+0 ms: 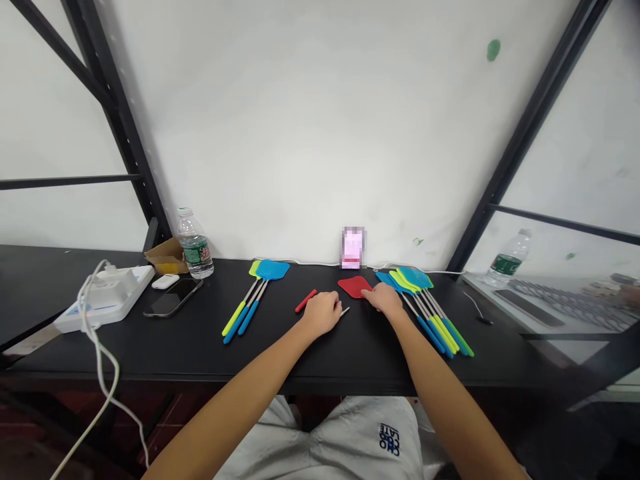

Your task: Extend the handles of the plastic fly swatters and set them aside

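Note:
My left hand is closed over the black tabletop. From its right side pokes the tip of a thin silvery rod; the rest is hidden under the fingers. Just left of that hand lies a red handle; I cannot tell whether rod and handle are joined. My right hand pinches the near right edge of a red fly swatter head, flat near the wall. Beside my right forearm lie several fly swatters with blue, yellow and green parts. Another group of fly swatters, yellow and blue, lies to the left.
A phone with a blurred screen leans on the wall. At left are a water bottle, a cardboard box, a white case, a dark phone and a power strip with white cables. A shiny panel stands at right.

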Demonstrator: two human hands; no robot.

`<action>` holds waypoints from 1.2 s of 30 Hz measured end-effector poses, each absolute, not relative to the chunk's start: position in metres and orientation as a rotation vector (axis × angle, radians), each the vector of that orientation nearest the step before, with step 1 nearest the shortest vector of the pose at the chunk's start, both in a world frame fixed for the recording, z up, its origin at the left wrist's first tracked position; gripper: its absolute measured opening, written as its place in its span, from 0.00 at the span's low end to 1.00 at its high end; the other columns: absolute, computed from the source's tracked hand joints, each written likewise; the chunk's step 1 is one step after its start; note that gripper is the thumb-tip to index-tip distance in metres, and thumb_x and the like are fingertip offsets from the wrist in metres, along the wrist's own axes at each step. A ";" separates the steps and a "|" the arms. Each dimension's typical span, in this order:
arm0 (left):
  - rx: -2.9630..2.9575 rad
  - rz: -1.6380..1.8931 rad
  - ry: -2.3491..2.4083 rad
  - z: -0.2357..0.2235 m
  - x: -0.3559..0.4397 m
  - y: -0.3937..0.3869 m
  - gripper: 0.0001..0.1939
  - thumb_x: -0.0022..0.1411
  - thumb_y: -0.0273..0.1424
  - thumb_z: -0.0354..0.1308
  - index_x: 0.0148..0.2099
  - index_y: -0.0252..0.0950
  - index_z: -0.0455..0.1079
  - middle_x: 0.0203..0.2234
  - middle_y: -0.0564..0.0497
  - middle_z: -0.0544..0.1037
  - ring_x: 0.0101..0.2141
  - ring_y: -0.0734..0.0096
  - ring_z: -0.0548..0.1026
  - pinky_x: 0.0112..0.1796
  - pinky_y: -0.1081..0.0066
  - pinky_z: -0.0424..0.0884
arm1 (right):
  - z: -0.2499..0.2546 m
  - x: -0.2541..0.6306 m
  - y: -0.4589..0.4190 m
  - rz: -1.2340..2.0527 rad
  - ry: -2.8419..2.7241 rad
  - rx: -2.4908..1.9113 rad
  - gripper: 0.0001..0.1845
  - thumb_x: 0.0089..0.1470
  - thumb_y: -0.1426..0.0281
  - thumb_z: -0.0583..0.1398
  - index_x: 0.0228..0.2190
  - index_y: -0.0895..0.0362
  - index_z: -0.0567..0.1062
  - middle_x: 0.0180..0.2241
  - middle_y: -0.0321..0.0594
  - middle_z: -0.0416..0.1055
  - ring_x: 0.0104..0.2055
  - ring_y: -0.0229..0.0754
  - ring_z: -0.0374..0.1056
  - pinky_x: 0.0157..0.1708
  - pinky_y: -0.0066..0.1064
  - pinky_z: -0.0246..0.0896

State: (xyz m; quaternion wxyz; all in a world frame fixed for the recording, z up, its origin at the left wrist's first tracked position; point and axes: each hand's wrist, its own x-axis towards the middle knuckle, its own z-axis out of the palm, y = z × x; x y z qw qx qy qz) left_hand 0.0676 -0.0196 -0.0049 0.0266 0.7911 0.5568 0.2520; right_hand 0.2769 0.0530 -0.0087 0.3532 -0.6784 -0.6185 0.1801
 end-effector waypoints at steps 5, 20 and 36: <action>2.282 0.881 1.795 0.002 0.060 -0.015 0.14 0.66 0.35 0.47 0.34 0.37 0.71 0.30 0.48 0.78 0.32 0.68 0.74 0.32 0.72 0.61 | 0.003 0.274 0.046 0.431 -1.746 -1.997 0.20 0.54 0.59 0.55 0.17 0.56 0.71 0.17 0.43 0.68 0.23 0.42 0.67 0.26 0.30 0.57; 1.827 1.038 2.265 -0.006 -0.022 0.047 0.18 0.65 0.37 0.44 0.28 0.37 0.69 0.27 0.47 0.76 0.32 0.65 0.73 0.29 0.71 0.58 | -0.011 0.291 0.066 0.127 -1.594 -1.923 0.12 0.53 0.66 0.51 0.24 0.56 0.71 0.27 0.44 0.71 0.33 0.47 0.67 0.31 0.32 0.55; 1.975 0.710 2.275 -0.004 -0.015 0.042 0.15 0.62 0.37 0.47 0.32 0.39 0.73 0.34 0.46 0.79 0.38 0.61 0.76 0.36 0.69 0.67 | -0.015 0.294 0.070 0.157 -1.677 -1.936 0.15 0.53 0.64 0.52 0.23 0.55 0.74 0.25 0.42 0.70 0.31 0.45 0.67 0.30 0.31 0.54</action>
